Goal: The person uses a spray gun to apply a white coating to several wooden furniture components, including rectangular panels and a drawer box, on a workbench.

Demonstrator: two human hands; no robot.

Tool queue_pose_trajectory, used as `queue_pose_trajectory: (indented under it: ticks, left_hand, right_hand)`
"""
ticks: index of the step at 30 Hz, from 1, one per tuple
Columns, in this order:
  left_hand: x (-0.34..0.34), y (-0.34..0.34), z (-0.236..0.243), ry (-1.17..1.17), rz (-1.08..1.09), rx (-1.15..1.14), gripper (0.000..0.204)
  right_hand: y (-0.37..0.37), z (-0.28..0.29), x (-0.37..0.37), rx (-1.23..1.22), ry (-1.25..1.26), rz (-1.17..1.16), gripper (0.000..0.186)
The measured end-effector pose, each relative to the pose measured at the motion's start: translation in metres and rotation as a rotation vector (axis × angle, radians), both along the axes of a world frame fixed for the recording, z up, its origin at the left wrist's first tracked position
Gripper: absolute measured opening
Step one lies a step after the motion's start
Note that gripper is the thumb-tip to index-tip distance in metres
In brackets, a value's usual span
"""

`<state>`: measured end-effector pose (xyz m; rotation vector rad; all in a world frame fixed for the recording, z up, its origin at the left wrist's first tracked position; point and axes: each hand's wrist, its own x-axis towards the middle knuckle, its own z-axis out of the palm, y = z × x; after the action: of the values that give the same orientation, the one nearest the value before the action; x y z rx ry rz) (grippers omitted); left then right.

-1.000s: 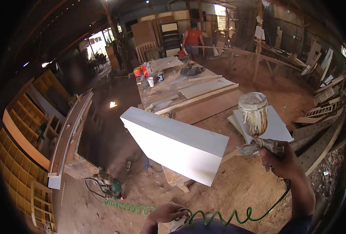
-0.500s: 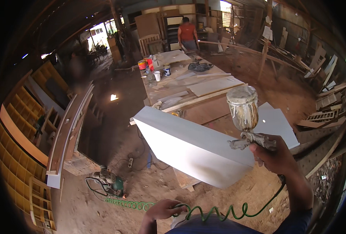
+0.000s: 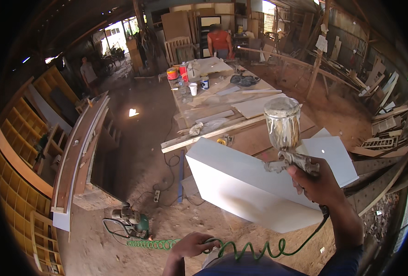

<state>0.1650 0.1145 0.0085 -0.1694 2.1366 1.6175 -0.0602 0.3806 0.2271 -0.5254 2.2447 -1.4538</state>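
Note:
My right hand (image 3: 323, 184) is wrapped round the handle of a spray gun (image 3: 284, 163). On top of the gun sits a paint-streaked metal cup (image 3: 282, 122). Below and left of its nozzle, a white box-shaped panel (image 3: 245, 195) stands tilted at the table's near end, with a darker, shaded patch on its front face. Low in the middle, my left hand (image 3: 194, 244) is closed on a green coiled air hose (image 3: 254, 248). That hose runs from a small green compressor (image 3: 130, 221) on the floor up to the gun's handle.
A long worktable (image 3: 208, 101) carries boards, cans (image 3: 205, 83), a white cup (image 3: 193, 89) and a black bag (image 3: 244, 80). A person in red (image 3: 220, 43) stands at its far end, another person (image 3: 88, 73) far left. Shelving frames (image 3: 17, 184) line the left; scrap wood (image 3: 383, 124) fills the right.
The white panel now sits further right and lower in view, its left end turned nearer. The gun and my right hand have shifted slightly left. Both hands keep their grip.

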Motion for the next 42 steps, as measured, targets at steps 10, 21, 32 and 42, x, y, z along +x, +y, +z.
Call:
queue_pose_trajectory:
  ticks: [10, 21, 32, 42]
  left_hand:
    - [-0.005, -0.070, -0.015, 0.046, 0.006, -0.028, 0.034]
    - [-0.006, -0.097, -0.018, 0.010, 0.029, 0.029, 0.028]
    - [-0.002, -0.072, -0.007, -0.024, 0.064, -0.029, 0.028]
    - [0.001, -0.007, -0.013, 0.014, 0.019, 0.003, 0.028]
  right_hand:
    - [-0.085, -0.005, -0.003, 0.080, 0.045, -0.012, 0.031]
    - [-0.134, 0.001, -0.006, 0.045, 0.118, 0.066, 0.035]
    - [-0.115, -0.003, -0.015, 0.027, 0.129, 0.044, 0.035]
    - [-0.034, 0.003, -0.002, 0.104, 0.094, 0.036, 0.038]
